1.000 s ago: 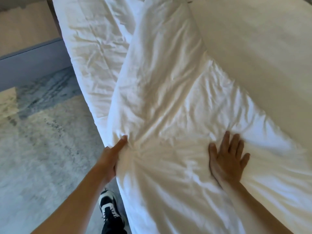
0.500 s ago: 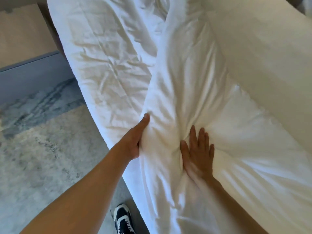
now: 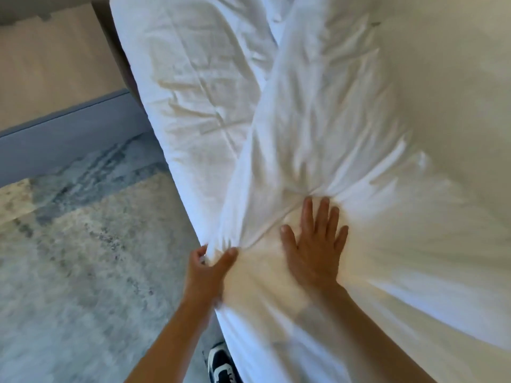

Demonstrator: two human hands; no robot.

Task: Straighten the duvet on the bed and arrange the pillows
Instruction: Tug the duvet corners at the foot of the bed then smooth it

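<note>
At lower centre, my left hand (image 3: pixel 208 268) pinches the duvet (image 3: pixel 318 150) edge | right hand (image 3: pixel 313 244) flat, fingers spread | rug (image 3: pixel 83 258), shoe (image 3: pixel 221 364) lower left.

- Left hand (image 3: pixel 206 269), bare forearm reaching forward, thumb and curled fingers (image 3: pixel 197 254) pinching a bunch of fabric.
- Right hand (image 3: pixel 313 247) lies flat, palm down, fingers straight and slightly spread, forearm extended.

One white duvet (image 3: pixel 318 128), two bare hands (image 3: pixel 313 251), one rug (image 3: pixel 83 244), and one dark shoe (image 3: pixel 221 366).
</note>
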